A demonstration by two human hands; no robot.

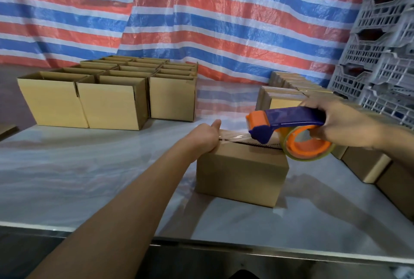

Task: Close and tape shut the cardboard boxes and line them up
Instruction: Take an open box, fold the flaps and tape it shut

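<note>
The bare left forearm (134, 195) stretches straight from the near edge of the bench (78, 166) toward its middle. The left hand (207, 136) grips the left end of the cardboard box (242, 173), fingers bent down over it, thumb straight and pointing away. The right hand (342, 121) reaches in from the bench's right edge, fingers curled round the tape dispenser (291, 117).

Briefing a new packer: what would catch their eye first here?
The orange and purple tape dispenser, gripped by the right hand, stretches clear tape over the centre box, which the left hand holds. Behind hangs a striped tarp; open boxes stand far left.
</note>
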